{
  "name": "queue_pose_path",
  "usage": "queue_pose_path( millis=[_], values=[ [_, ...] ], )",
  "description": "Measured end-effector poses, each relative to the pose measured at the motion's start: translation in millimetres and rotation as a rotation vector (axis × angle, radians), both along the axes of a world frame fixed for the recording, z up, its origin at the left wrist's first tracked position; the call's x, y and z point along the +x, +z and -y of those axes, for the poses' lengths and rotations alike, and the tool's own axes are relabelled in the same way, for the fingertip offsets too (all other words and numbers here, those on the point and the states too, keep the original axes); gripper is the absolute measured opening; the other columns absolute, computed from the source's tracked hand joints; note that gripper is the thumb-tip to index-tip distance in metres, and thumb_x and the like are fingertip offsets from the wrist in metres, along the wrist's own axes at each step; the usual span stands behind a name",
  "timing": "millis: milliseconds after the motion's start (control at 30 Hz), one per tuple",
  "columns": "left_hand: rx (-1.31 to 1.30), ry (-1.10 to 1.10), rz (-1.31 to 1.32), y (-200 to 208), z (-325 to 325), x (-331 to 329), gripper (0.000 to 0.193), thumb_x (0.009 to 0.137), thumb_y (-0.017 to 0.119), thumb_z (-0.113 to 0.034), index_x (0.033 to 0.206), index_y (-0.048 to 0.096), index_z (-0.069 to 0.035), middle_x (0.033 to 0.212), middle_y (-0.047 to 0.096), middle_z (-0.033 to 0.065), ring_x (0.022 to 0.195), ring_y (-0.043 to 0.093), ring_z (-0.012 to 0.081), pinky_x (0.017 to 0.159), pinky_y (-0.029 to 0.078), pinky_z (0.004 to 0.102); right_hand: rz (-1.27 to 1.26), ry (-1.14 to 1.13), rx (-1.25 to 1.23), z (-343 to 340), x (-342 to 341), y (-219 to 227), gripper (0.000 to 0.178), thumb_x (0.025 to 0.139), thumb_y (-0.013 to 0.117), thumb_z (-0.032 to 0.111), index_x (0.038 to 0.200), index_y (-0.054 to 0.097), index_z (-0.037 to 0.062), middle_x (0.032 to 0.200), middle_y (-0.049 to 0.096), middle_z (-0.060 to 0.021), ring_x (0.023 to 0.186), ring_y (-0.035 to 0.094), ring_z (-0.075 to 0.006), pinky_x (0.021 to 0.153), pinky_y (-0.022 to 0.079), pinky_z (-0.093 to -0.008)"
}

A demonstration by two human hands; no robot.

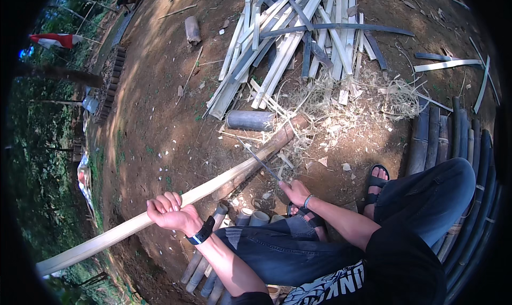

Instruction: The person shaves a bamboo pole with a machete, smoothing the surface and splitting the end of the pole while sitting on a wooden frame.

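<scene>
A long pale split bamboo strip [114,234] runs slantwise from the lower left up toward the middle. My left hand [173,211], a dark band at its wrist, is closed around it with curled fingers. In my right hand [296,193] is the handle of a knife, mostly hidden by the fingers. Its thin blade [261,162] points up and left, crossing the strip near its far end. Under that end lies a brown log [290,133] on the ground. Whether the blade touches the strip, I cannot tell.
Split bamboo strips [298,38] form a big heap ahead, with curly shavings [392,99] at its near side. A short dark bamboo piece [249,120] lies by the log. Bamboo poles make a bench [426,137] at right; more pole ends [260,218] show beside my legs.
</scene>
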State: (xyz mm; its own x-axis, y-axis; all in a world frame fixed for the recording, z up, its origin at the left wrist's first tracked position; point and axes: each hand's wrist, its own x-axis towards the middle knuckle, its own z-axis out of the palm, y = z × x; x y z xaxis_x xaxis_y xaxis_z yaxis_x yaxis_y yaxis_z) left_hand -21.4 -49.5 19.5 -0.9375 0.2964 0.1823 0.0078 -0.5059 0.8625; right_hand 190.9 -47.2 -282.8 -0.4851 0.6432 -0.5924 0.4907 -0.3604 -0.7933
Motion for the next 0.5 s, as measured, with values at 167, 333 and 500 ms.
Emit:
queue_pose_path(
  millis=[167, 333, 500],
  values=[
    [-0.008, 0.001, -0.015, -0.8, -2.3, 5.2, 0.037, 0.093, 0.041, -0.025, 0.059, 0.028, -0.017, 0.046, 0.024, -0.0041, 0.038, 0.021, 0.0074, 0.036, 0.018, 0.0233, 0.081, -0.138, -0.038, 1.0, -5.9, 8.1, 0.078, 0.087, 0.043, 0.062, 0.067, 0.057, -0.0118, 0.066, 0.056, -0.0291, 0.069, 0.062, -0.0386, 0.068, 0.046, -0.0471],
    [0.005, -0.019, 0.002, 1.0, -4.3, 5.0, 0.037, 0.093, 0.042, -0.027, 0.059, 0.028, -0.017, 0.046, 0.025, -0.0046, 0.037, 0.022, 0.0073, 0.037, 0.017, 0.0232, -0.067, -0.008, -0.192, 4.1, -1.1, 8.1, 0.076, 0.089, 0.042, 0.06, 0.058, 0.053, -0.0086, 0.051, 0.051, -0.0218, 0.054, 0.061, -0.0304, 0.058, 0.045, -0.0463],
    [-0.007, 0.001, -0.028, 4.2, -8.2, 14.7, 0.038, 0.094, 0.041, -0.027, 0.059, 0.028, -0.017, 0.045, 0.025, -0.0046, 0.037, 0.021, 0.0074, 0.037, 0.016, 0.0232, 0.111, -0.136, -0.024, -3.5, 0.5, 33.8, 0.079, 0.088, 0.04, 0.063, 0.062, 0.055, -0.0095, 0.056, 0.056, -0.0229, 0.063, 0.064, -0.0361, 0.062, 0.047, -0.0455]
  ],
)
